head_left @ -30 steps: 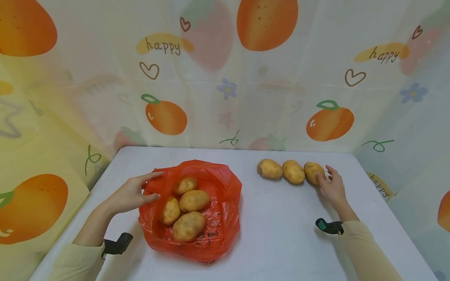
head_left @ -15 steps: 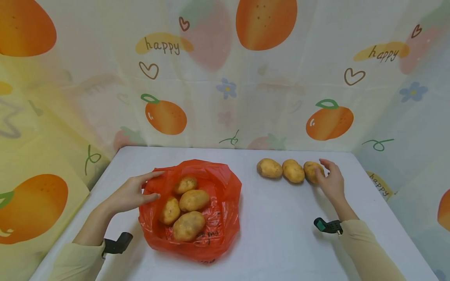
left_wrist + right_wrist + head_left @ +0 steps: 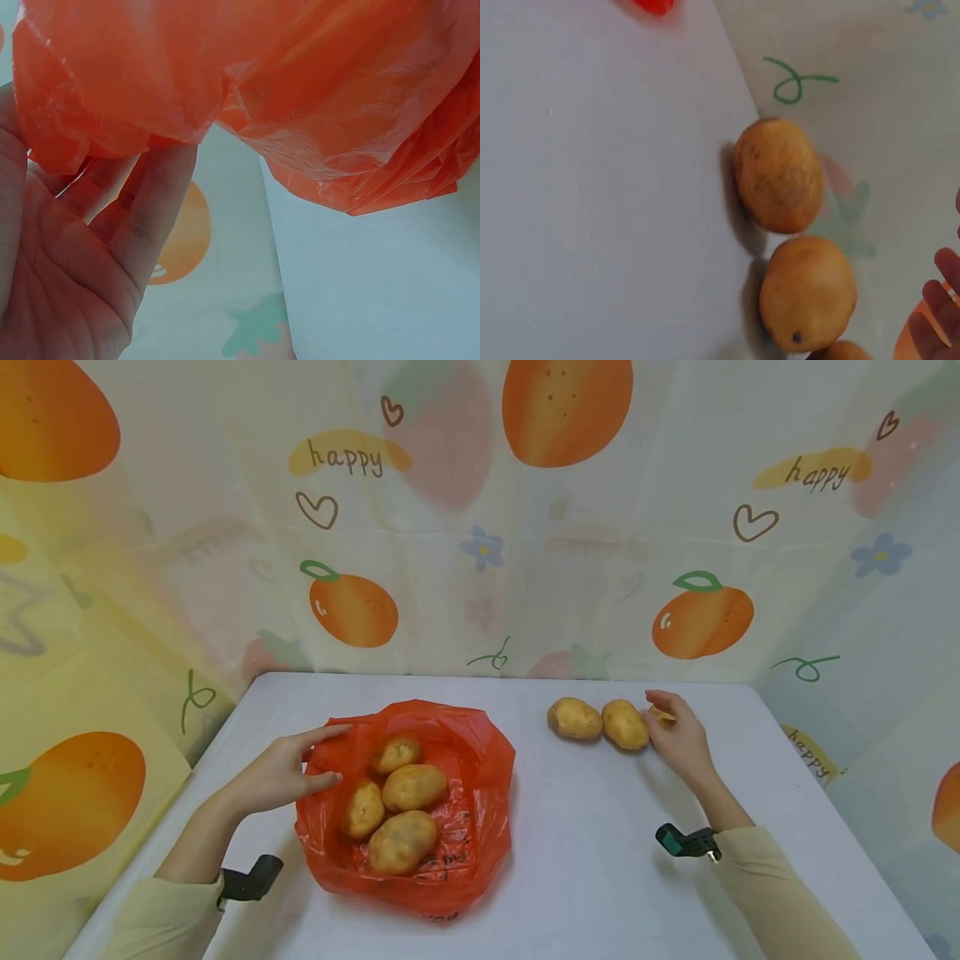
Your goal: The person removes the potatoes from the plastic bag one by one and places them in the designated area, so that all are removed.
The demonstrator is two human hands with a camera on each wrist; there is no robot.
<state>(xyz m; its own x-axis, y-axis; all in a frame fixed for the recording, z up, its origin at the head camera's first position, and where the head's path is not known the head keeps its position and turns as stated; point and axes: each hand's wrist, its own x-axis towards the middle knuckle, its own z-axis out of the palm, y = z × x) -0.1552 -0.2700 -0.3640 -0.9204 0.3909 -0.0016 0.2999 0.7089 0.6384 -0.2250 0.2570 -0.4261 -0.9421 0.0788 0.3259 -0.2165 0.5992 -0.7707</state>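
Observation:
The left hand (image 3: 273, 775) holds the left rim of a red plastic bag (image 3: 491, 793), its thumb and fingers spread along the edge. Several potatoes (image 3: 416, 788) lie inside the bag. In the left wrist view, red plastic (image 3: 315, 90) covers the fingertips of the left hand (image 3: 90, 240). At the back right, the right hand (image 3: 681, 742) hovers by the rightmost potato (image 3: 662, 717), partly hiding it. Its fingers look loosely bent and apart in the right wrist view, where the right hand (image 3: 941, 311) shows only at the edge.
Left of the right hand, two potatoes (image 3: 574, 719) (image 3: 626, 725) rest side by side near the back edge of the white table (image 3: 570, 860). A printed fruit curtain (image 3: 555, 577) hangs behind and around the table. Both wrists carry small black cameras.
The right hand has shifted left, from the right side of the rightmost potato to over it, now covering most of it. The left hand and the bag have stayed in place.

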